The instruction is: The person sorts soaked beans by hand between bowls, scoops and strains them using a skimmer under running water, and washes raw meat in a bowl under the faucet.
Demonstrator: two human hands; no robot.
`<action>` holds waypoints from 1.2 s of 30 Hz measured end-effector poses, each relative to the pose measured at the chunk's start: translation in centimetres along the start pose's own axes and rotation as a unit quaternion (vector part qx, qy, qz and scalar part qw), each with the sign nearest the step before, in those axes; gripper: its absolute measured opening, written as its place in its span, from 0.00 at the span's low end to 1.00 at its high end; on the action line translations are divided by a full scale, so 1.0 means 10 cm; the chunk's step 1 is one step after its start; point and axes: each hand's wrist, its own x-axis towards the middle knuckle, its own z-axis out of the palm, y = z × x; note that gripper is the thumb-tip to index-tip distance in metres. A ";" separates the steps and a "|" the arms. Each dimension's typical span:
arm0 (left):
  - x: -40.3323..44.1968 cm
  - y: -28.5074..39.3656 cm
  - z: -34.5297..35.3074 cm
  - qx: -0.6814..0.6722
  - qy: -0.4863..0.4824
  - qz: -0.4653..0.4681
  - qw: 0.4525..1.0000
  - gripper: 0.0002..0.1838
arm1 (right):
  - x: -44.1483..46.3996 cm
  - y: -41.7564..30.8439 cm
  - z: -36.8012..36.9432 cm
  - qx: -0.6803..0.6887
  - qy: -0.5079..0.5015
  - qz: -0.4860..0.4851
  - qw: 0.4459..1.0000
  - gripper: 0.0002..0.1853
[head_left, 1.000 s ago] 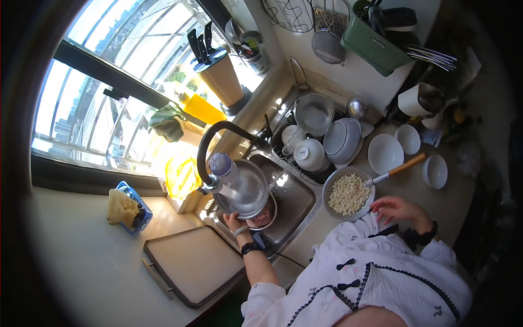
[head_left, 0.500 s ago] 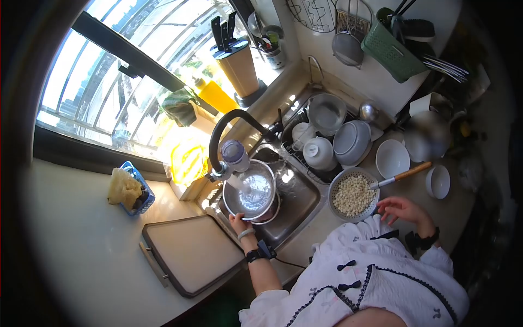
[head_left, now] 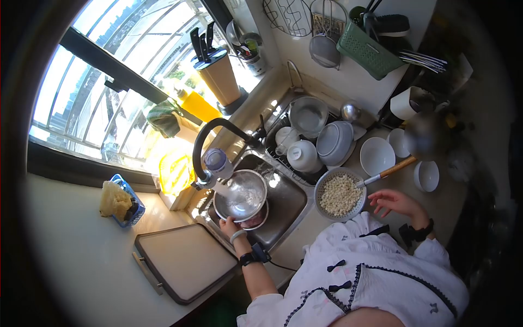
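My left hand grips the near rim of a shiny metal bowl under the black faucet. Water runs from the clear-bodied faucet attachment into it. The bowl is held over a second vessel in the sink, with something reddish partly visible inside. My right hand hovers with fingers apart and nothing in them, beside a grey bowl of white kernels. A wooden-handled utensil rests in those kernels.
Left of the sink lies a cutting board, with a blue basket beyond it. Washed dishes fill the rack behind the sink. White bowls stand to the right. A knife block is on the sill.
The whole view has shifted, so things appear further left. The metal bowl has moved slightly right relative to the faucet, and more of the reddish contents below shows. My right hand stays open.
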 end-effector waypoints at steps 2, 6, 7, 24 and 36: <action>0.07 0.09 0.09 0.077 -0.027 0.073 0.994 0.09 | 0.01 0.08 -0.05 0.002 -0.001 0.002 1.000 0.17; 0.21 0.30 0.46 0.353 -0.102 0.328 0.870 0.07 | 0.06 0.13 -0.13 -0.027 0.029 0.000 0.999 0.17; 0.21 0.33 0.54 0.418 -0.098 0.390 0.815 0.07 | 0.02 0.14 -0.15 -0.047 0.039 -0.013 0.998 0.17; 0.10 0.66 0.48 0.613 -0.171 0.511 0.578 0.01 | -0.21 -0.27 -0.36 -0.355 0.342 -0.203 0.846 0.08; -0.62 0.75 -0.13 0.633 -0.147 0.508 0.566 0.04 | -0.06 -0.36 -0.42 -0.508 0.299 -0.289 0.754 0.09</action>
